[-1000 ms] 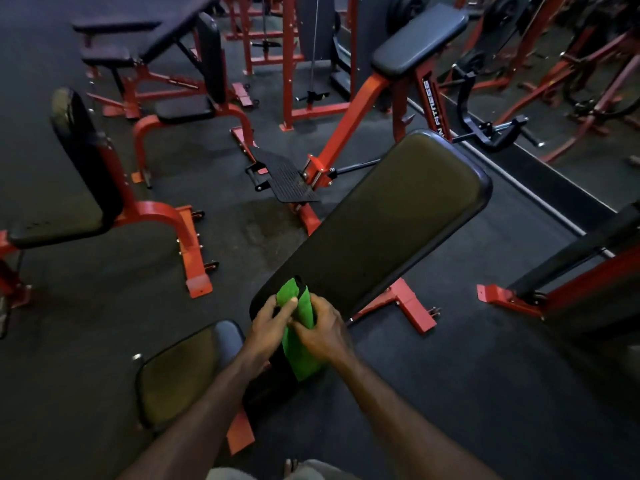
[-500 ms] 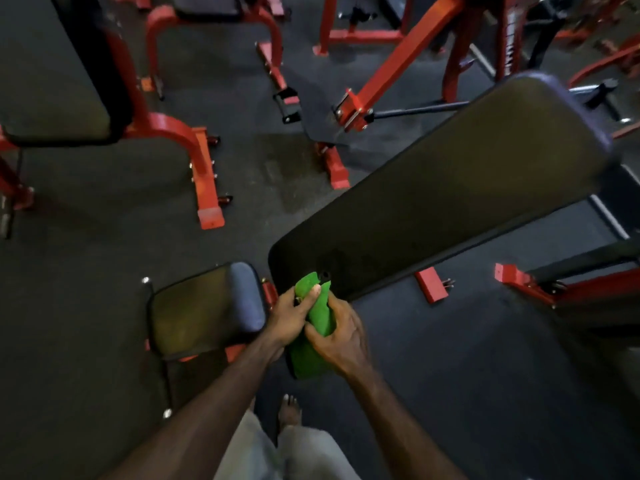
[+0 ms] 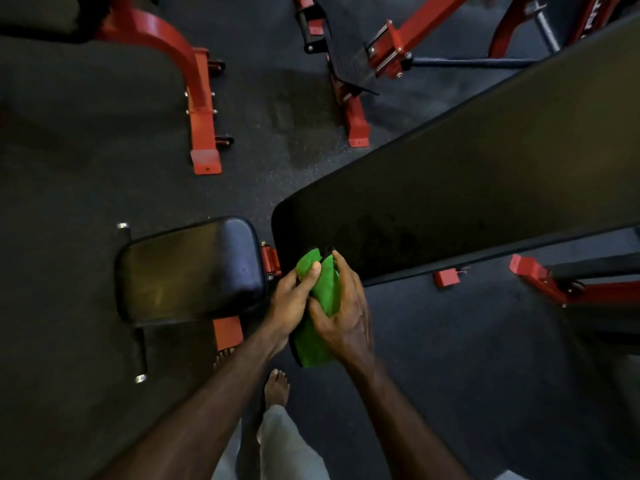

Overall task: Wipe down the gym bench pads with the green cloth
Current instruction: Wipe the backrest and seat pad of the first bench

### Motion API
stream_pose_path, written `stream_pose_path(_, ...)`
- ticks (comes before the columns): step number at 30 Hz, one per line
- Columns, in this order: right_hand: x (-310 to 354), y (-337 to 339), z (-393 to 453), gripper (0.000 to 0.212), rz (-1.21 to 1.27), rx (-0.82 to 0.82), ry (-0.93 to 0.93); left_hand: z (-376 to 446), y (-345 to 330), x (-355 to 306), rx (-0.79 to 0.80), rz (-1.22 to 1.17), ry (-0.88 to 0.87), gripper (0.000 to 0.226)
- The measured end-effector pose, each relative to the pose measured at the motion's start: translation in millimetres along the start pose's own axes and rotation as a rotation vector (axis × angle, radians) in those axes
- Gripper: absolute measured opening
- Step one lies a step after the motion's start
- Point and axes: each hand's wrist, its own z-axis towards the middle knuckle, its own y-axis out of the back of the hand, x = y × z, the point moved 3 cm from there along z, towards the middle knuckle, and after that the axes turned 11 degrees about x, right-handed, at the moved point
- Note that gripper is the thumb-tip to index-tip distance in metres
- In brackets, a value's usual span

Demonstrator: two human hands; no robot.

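Both hands hold the green cloth [image 3: 320, 299] in the air, just in front of the near end of the long back pad [image 3: 467, 188]: the left hand [image 3: 289, 301] has its fingers curled around the cloth's left side with the thumb pressed on top, and the right hand [image 3: 346, 313] wraps its fingers around the right side. The cloth is folded up and hangs down between the two hands. The small seat pad [image 3: 188, 271] sits just to the left of the hands, on a red frame [image 3: 227, 332], and a bare foot [image 3: 276, 388] stands on the dark floor [image 3: 485, 375] below.
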Motion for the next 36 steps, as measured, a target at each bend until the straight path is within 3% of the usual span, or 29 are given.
stream_pose_path(5,-5,21,8,0.073,-0.086,0.015,-0.023,14,-3,4,0.043,-0.005,0.045,0.026)
stream_pose_path(7,-12,46,21,0.071,-0.256,-0.013,-0.044,19,0,9,0.016,0.088,0.052,0.021)
stream_pose_path(11,-23,119,70,0.068,-0.611,-0.243,-0.088,23,13,23,-0.036,0.166,0.040,0.016)
stream_pose_path(13,-29,122,87,0.061,-0.772,-0.269,-0.047,29,19,38,-0.046,0.193,0.022,0.018)
stream_pose_path(16,-41,71,92,0.048,-0.974,-0.081,0.097,42,21,58,-0.080,0.232,0.003,0.020)
stream_pose_path(20,-43,23,88,0.036,-1.037,0.277,0.282,45,26,67,-0.112,0.237,0.004,0.024)
stream_pose_path(22,-31,47,105,0.042,-1.043,0.197,0.265,41,28,64,-0.110,0.230,0.008,0.024)
stream_pose_path(25,-10,102,149,0.056,-1.005,-0.067,0.055,39,33,58,-0.096,0.232,-0.003,0.024)
stream_pose_path(27,-9,105,156,0.056,-0.962,-0.138,0.006,42,37,58,-0.091,0.229,-0.007,0.024)
stream_pose_path(29,-22,67,134,0.050,-0.967,-0.084,0.099,44,39,60,-0.103,0.236,-0.019,0.024)
stream_pose_path(33,-59,-5,70,0.042,-1.028,0.294,0.306,47,40,59,-0.119,0.266,-0.015,0.023)
stream_pose_path(36,-49,22,86,0.051,-1.022,0.226,0.258,48,39,55,-0.120,0.290,-0.017,0.020)
